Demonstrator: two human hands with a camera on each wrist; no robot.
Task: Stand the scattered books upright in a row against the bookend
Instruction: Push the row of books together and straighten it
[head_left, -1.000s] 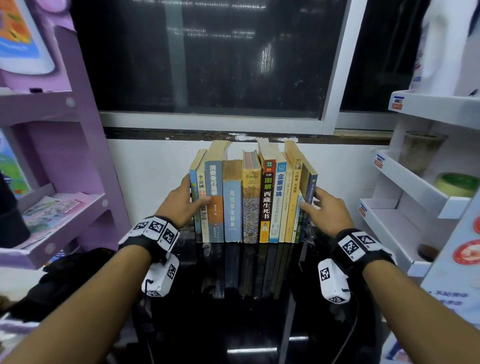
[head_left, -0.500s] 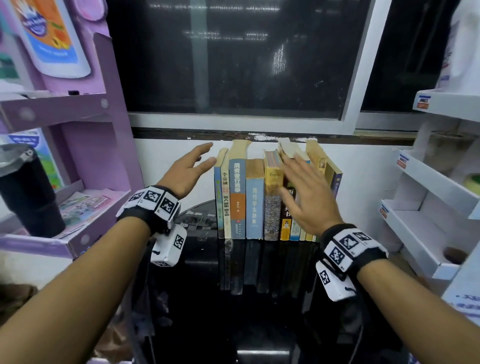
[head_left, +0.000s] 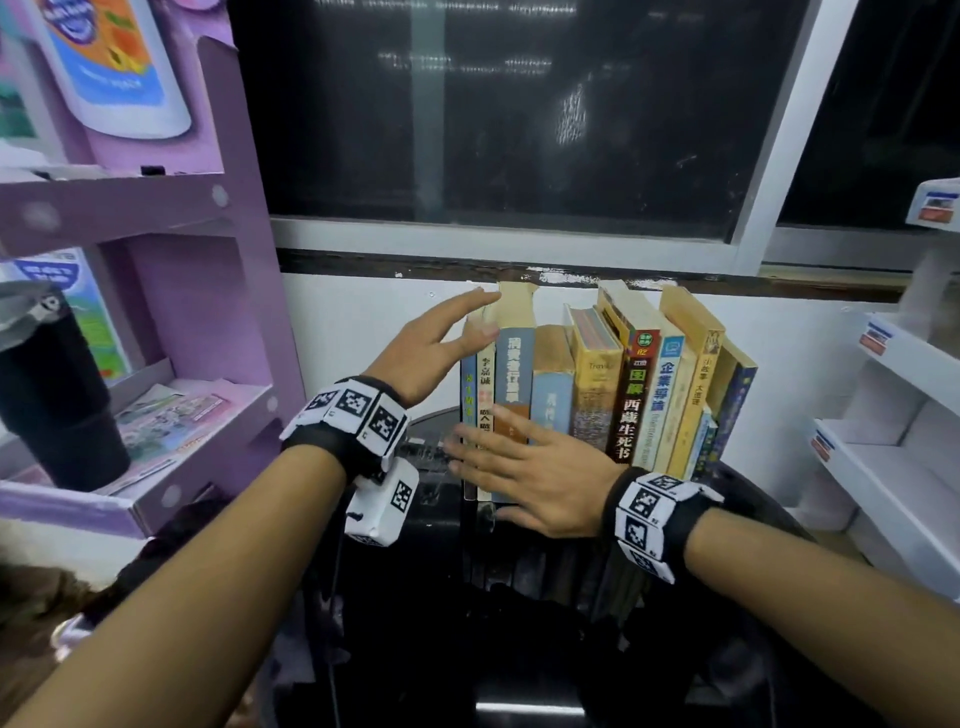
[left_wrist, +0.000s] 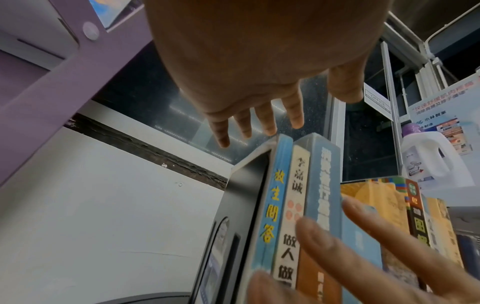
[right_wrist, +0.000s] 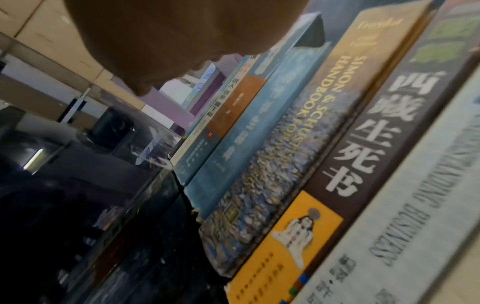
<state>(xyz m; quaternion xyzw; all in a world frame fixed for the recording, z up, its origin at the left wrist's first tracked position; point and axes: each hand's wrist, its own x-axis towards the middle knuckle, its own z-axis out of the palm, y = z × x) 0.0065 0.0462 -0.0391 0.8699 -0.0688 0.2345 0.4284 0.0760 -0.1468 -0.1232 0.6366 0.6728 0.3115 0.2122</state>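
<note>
Against the white wall below the dark window, the books stand spine-out in one row on the glossy black counter, the left end butted to a dark bookend that shows plainly only in the left wrist view. Most stand upright; the few at the right end lean left onto their neighbours, with nothing visible propping them from that side. The left hand reaches to the top left of the row, fingers straight and slightly spread, tips at the top edge of the tall grey-blue book; whether they press it or only brush it I cannot tell. The right hand lies across the lower spines at the left end, fingers straight and fanned, holding nothing. These look like paperbacks of mixed height: light singly, stiff enough along the spine, but with soft covers that would probably slide on the polished counter. Flat palms at the two ends of the row, low down where the books are squarest, seem the surest hold for squeezing them together. Pushing near the tops risks tipping the tall ones backward.
</note>
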